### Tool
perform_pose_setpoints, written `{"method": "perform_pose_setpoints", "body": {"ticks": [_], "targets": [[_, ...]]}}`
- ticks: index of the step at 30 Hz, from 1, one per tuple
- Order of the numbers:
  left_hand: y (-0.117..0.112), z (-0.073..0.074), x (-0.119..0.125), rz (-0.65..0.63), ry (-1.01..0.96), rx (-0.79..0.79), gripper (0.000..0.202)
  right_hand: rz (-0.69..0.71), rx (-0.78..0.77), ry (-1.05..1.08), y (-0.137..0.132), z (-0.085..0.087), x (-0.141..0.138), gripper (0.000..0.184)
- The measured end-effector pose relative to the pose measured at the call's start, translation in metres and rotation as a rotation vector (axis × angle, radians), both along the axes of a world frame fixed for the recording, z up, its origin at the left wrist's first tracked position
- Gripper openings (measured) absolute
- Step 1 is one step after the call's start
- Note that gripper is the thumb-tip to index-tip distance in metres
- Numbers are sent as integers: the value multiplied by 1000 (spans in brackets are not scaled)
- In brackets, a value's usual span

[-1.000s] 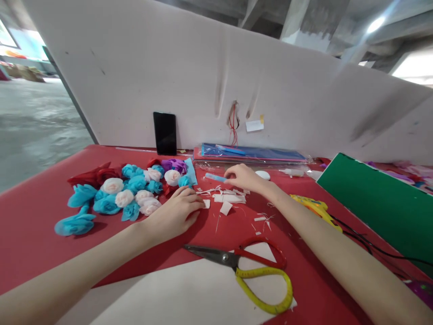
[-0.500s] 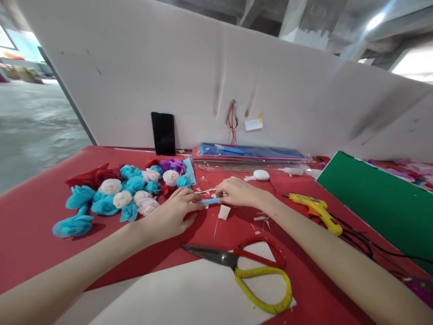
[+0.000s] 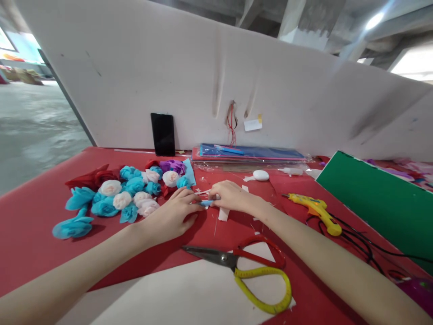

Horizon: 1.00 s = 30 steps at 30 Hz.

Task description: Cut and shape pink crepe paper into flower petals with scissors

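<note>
My left hand (image 3: 174,212) rests on the red table (image 3: 30,221), fingers curled, its fingertips pinching one end of a small light-blue stick (image 3: 205,203). My right hand (image 3: 228,197) is closed over the stick's other end, so both hands meet at the table's middle. Small white paper scraps (image 3: 223,214) lie under and around the right hand. Just left of the left hand sits a heap of blue, white, red and purple paper flowers (image 3: 125,192).
Red-and-yellow-handled scissors (image 3: 246,266) lie on a white sheet (image 3: 176,298) near me. A yellow glue gun (image 3: 316,211) with a black cord is at right, beside a green board (image 3: 379,207). A black phone (image 3: 163,134), packed coloured sheets (image 3: 250,153) and a white oval object (image 3: 260,175) are by the back wall.
My right hand picked up the blue stick from farther back and brought it toward me and leftward to my left hand, which now pinches its other end.
</note>
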<state>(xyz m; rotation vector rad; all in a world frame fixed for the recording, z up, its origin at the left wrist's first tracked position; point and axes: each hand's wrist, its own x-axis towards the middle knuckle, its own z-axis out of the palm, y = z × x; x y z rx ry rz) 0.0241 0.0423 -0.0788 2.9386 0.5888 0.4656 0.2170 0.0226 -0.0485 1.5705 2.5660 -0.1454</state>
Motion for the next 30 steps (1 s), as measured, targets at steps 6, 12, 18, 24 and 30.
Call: {"method": "perform_pose_setpoints", "body": {"ticks": [6,12,18,24,30], "targets": [[-1,1,-1,4,12,26,33,-14,-30,10,-2,3,-1,21],[1,-2,0,-16,20,59,34,-68,-5,89,-7,14,-1,20],[0,-1,0,-19,14,75,34,-151,-11,223,-33,26,12,24],[-3,2,1,-13,23,97,34,-245,-55,426,-56,10,25,20],[-3,-1,1,0,24,117,36,-392,-106,615,-56,9,36,17]]}}
